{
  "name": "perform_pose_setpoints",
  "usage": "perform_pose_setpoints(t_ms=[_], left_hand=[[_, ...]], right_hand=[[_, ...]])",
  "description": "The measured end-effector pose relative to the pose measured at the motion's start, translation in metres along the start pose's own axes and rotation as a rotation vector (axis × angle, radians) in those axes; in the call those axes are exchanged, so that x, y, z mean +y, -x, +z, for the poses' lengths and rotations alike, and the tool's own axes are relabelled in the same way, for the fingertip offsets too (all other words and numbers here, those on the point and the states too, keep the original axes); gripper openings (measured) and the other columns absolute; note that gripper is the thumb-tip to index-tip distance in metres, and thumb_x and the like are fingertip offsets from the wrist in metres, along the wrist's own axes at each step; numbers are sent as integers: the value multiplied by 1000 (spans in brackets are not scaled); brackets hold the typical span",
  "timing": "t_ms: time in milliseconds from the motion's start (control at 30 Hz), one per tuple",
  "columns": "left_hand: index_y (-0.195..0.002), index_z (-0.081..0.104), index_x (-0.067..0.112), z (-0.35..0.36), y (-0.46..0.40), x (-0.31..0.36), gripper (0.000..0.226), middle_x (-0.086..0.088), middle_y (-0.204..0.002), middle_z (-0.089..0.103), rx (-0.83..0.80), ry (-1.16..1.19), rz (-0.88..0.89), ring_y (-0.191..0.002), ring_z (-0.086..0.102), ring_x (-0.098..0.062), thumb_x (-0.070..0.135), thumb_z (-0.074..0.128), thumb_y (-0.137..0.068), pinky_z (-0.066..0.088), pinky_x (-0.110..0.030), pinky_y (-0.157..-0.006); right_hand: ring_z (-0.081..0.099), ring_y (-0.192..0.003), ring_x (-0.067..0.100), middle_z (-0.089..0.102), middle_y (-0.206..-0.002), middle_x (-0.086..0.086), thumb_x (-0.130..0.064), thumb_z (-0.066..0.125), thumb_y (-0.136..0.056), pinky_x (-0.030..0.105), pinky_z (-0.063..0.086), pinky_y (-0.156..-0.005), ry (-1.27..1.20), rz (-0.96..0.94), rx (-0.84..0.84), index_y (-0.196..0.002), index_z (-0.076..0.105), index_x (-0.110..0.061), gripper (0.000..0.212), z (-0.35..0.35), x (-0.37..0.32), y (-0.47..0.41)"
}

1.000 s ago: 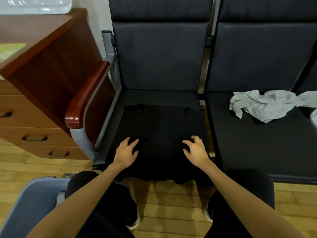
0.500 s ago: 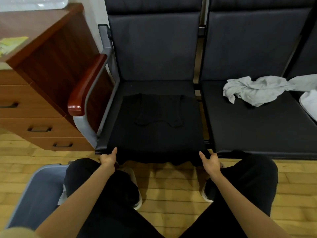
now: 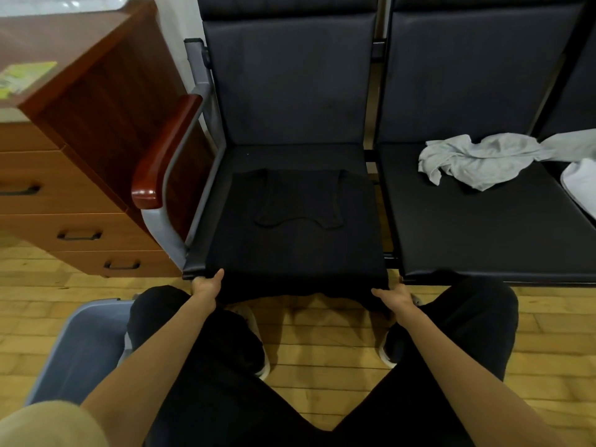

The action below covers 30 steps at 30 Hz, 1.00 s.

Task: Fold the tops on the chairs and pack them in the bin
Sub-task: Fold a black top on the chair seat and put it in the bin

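Both hands have dropped from the middle of the black top point(image 3: 300, 233) to its near hem since a second ago, and over the last half second they have hardly shifted. That top lies flat on the left chair point(image 3: 290, 156), sleeves folded in toward the middle, its near edge hanging over the seat front. Black cloth on black seat makes the top's outline hard to trace, and the hanging hem is lost in shadow.

At the far left a wooden cabinet point(image 3: 80, 150) with drawers runs out of view, a yellow-green item on it too blurred to name. Near left, the grey bin point(image 3: 87, 343) sits on the floor, half hidden behind the person's knee and arm and cut by the edge.

The left hand point(image 3: 206, 285) pinches the top's near left corner, thumb on top; its fingers are curled under the cloth and hidden. The right hand point(image 3: 395, 296) grips the near right corner the same way, fingers tucked under out of sight.

On the right chair point(image 3: 483, 227) a crumpled grey top point(image 3: 477, 159) lies toward the far side of the seat, well apart from the black one. Another pale garment point(image 3: 580, 185) is cut off at the right edge.
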<state>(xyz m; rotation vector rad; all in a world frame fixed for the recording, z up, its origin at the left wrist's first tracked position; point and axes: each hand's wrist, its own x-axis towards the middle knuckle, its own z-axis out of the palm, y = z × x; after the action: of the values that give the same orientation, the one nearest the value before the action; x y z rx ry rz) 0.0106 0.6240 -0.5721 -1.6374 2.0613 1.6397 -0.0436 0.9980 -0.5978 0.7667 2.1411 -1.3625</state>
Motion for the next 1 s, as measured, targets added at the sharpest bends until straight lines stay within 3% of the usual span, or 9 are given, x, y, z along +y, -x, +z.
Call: perform_pose_setpoints(t_ms=[133,233,333,433,533,633,700,800,1000], left_hand=[[-119,55,-5,-20,13,19,36,-23,-116,58,63,-277,168,-109,55,-38,21,54,-95,45,-39,-86],[-89,59,-3,-38,24,36,26,-19,-92,57,89,-358,278,-97,59,-39,20,49,-96,42,-37,-74],[-67,50,5,-53,36,45,34,-17,-79,56,93,-363,397,-93,60,-42,16,46,-98,44,-40,-75],[-87,56,-3,-65,49,44,27,-16,-93,61,94,-291,404,-84,61,-36,17,45,-100,54,-32,-60],[-112,55,-6,-75,59,41,29,-18,-104,56,21,-153,314,-67,58,-28,21,47,-101,45,-18,-32],[-109,56,3,-86,57,42,24,-15,-102,56,-36,-80,231,-56,51,-20,24,55,-98,47,-19,-33],[-97,54,7,-92,58,47,16,-13,-97,54,-93,-12,199,-48,44,-13,21,61,-95,46,-17,-36],[-95,55,8,-97,57,59,10,-10,-86,56,-254,222,160,-49,44,-6,16,61,-94,52,-18,-46],[-88,61,10,-82,42,100,5,-1,-75,62,-484,809,-75,-56,53,-2,13,65,-85,54,-17,-62]], right_hand=[[57,-92,25,60,-93,9,-14,55,-96,36,48,-80,-109,-53,44,-117,57,3,27,-8,-8,12],[58,-92,28,62,-107,19,-17,50,-97,39,47,-81,-203,-97,123,-113,56,3,26,-16,-18,23],[56,-104,28,58,-122,17,-19,47,-99,38,45,-90,-273,-128,169,-129,50,2,37,-22,-25,34],[51,-120,29,53,-131,13,-22,46,-101,34,42,-97,-328,-158,218,-136,45,0,41,-24,-29,50],[56,-114,28,58,-125,17,-22,49,-101,36,45,-97,-411,-140,237,-129,52,-1,36,-26,-27,64],[57,-111,26,56,-126,12,-23,60,-95,40,49,-98,-574,-90,249,-120,53,-11,30,-31,-24,73],[56,-108,24,53,-123,6,-18,63,-93,40,55,-87,-761,-68,199,-120,51,-16,30,-37,-31,80],[59,-103,22,57,-115,5,-10,62,-92,30,58,-67,-1044,-29,23,-114,63,-9,22,-49,-52,84],[70,-84,18,65,-109,10,-8,63,-89,32,58,-69,-1282,50,-233,-99,70,-7,12,-58,-102,61]])
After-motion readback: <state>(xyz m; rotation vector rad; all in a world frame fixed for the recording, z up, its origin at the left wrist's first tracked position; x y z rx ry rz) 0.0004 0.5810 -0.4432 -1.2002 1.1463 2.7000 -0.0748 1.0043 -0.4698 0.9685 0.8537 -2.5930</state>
